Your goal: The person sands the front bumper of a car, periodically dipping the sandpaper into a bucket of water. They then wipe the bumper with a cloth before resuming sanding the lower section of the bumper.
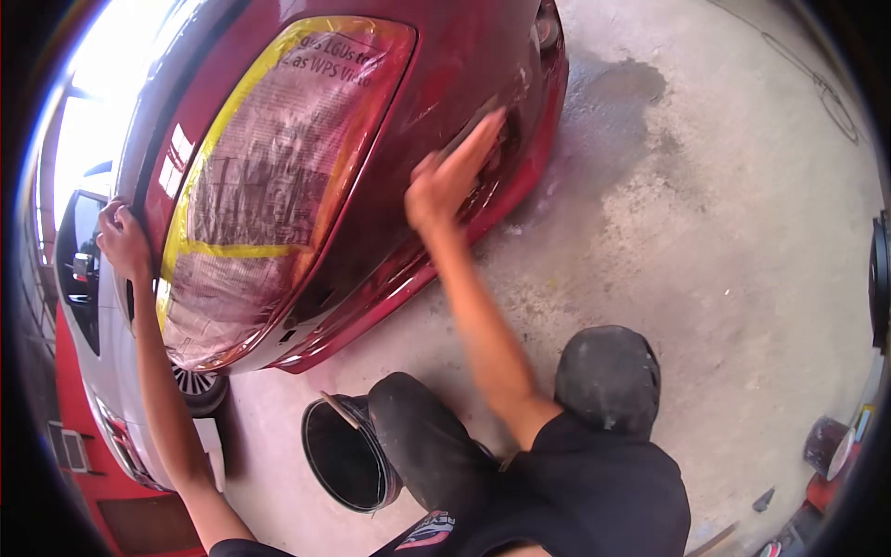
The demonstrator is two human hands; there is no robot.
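A dark red car [455, 65] fills the upper left, its headlight or tail light covered with printed newspaper [269, 176] and yellow masking tape [246, 251]. My right hand [445, 190] lies along the bumper with fingers stretched together over a dark flat pad [473, 130]. It is slightly blurred, and the pad is mostly hidden beneath it. My left hand [123, 243] rests against the car's far left edge, fingers curled. What lies inside those fingers cannot be made out.
A black bucket [320, 464] with a stick across its rim stands beside my left knee [418, 427]. Behind the red car is a silver car [102, 371]. A wet patch [622, 88] darkens the concrete floor [742, 232]. A small pot [826, 446] sits at the right.
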